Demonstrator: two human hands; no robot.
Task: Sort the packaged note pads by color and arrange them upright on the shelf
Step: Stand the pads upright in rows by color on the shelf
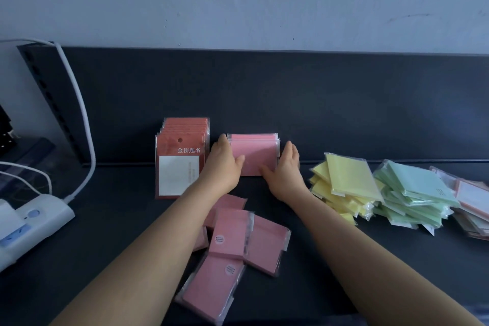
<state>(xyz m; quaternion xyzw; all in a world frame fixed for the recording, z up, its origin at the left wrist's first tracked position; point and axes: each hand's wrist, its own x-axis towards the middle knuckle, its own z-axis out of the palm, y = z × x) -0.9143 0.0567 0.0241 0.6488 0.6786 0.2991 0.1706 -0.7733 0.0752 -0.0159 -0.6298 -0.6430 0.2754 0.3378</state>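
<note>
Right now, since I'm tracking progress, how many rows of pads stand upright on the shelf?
2. A red row stands at left; a pink row stands just right of it, between the left hand and right hand. None seems hidden.

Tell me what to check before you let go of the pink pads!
1. The upright pink pads stand straight: ok.
2. The left hand and right hand press the stack's two sides: ok.
3. Only pink in that stack, with the red packs separate beside it: ok.
4. Stack will stand without hands: cannot tell.
5. The loose pink pads stood up: not ok, lying flat in front.
6. The yellow pile and green pile stood up: not ok, heaped flat.
</note>
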